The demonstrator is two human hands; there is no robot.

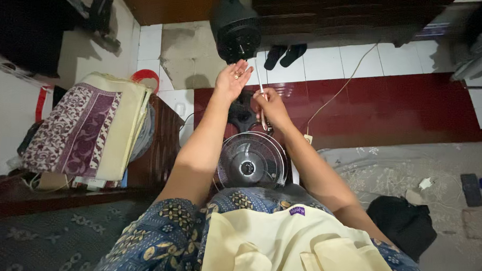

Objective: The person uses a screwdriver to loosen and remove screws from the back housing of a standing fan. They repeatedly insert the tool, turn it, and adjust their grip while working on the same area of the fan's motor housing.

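Two bare hands work above a dismantled electric fan. The left hand [233,78] is held palm up and fully open, fingers spread, its grip closed on nothing; a few small brass-coloured screws [236,74] lie loose in the hollow of the palm. The right hand [267,105] sits just beside it, lower and toward the person's right, its grip closed around a thin white-handled screwdriver [260,93]. The tool's long axis runs nearly upright in the view, from near the left fingertips down through the right fist, tilted slightly; which end is the tip is hard to tell.

The screws lie up and to the left of the right hand, near it but not touching, so the right hand is the nearer free mover to them, while the left only cradles them.

Directly beneath both hands lies the round black wire fan guard [252,160], flat and face up, its hub in the middle, resting against the person's lap in blue patterned cloth [162,239]. Beyond the hands, on the white tiled floor [329,61], stands the black fan motor housing [235,29] with its bare shaft pointing toward the camera. A thin pale power cord [341,88] trails across the dark red floor band. To the left, folded purple and cream patterned fabrics [86,127] are stacked on a dark wooden table [160,143].
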